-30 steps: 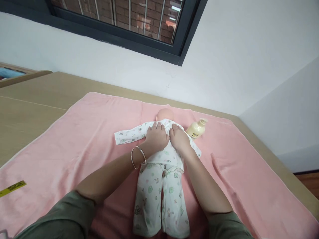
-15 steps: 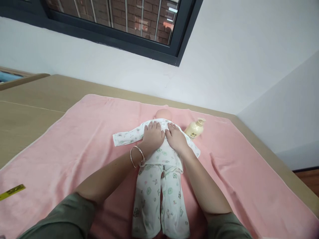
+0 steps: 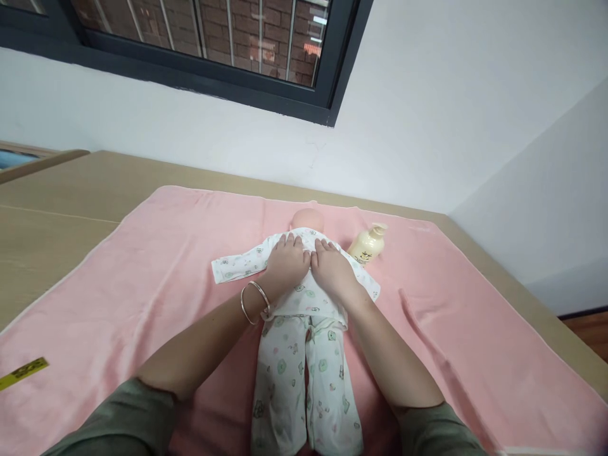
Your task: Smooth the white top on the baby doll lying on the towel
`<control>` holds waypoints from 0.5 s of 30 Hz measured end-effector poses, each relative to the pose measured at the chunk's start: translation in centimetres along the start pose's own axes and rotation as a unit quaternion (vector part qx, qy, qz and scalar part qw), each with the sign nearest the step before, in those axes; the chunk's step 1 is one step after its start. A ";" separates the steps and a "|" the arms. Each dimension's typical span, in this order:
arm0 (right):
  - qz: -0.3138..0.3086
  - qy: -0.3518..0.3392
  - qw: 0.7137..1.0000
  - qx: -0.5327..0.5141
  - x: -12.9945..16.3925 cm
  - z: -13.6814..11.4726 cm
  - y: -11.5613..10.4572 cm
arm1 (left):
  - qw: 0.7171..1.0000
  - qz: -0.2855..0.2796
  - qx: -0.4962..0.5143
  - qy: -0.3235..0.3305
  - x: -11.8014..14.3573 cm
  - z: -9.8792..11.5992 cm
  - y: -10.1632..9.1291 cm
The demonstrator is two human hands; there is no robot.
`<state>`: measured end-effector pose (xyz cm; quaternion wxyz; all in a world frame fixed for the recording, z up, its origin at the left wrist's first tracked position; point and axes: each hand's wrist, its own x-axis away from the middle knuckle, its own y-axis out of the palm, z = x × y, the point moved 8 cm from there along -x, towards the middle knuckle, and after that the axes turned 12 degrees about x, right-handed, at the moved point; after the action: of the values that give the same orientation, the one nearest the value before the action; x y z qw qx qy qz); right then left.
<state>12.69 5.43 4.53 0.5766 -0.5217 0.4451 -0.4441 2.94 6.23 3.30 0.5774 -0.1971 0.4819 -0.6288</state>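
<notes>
A baby doll (image 3: 308, 220) lies on a pink blanket (image 3: 190, 234), head toward the wall, dressed in a white printed top (image 3: 308, 303) and matching trousers (image 3: 281, 380). My left hand (image 3: 287, 261) rests flat on the upper left of the top, a silver bangle (image 3: 254, 303) around its wrist. Beside it, my right hand (image 3: 331, 266) lies flat on the upper right, fingers pointing to the doll's head. Both hands have their fingers stretched out and grasp nothing; the thumbs are close together. Just right of the doll's shoulder is a cream pump bottle (image 3: 368, 246).
The blanket covers a wooden surface (image 3: 61, 202) that meets a white wall (image 3: 403, 126). Above is a dark window frame (image 3: 327, 104). A yellow strip (image 3: 23, 372) with dark markings lies at the far left. A raised fold (image 3: 422, 335) runs along the blanket's right side.
Both hands stay on the doll's top and have moved slightly, with the thumbs now nearer each other. The view has shifted a little; the doll and bottle look unmoved.
</notes>
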 end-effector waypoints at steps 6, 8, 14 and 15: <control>0.017 -0.025 0.999 -0.026 0.5 -0.7 -0.7 | 0.999 -0.026 0.009 0.019 -0.4 -0.3 0.3; 0.022 -0.042 0.996 -0.082 -0.2 0.3 -0.7 | 1.000 -0.029 0.005 0.010 0.1 0.2 0.7; 0.020 -0.030 0.989 -0.144 -1.5 2.0 0.0 | 0.999 -0.032 0.005 0.006 0.6 0.9 0.8; 0.023 -0.019 0.992 -0.127 -1.3 1.6 0.1 | 0.999 -0.030 0.012 0.018 0.3 0.7 0.5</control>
<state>13.95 6.98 4.63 0.5239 -0.5885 0.4987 -0.3612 3.70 5.79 3.06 0.5518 -0.1935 0.4780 -0.6554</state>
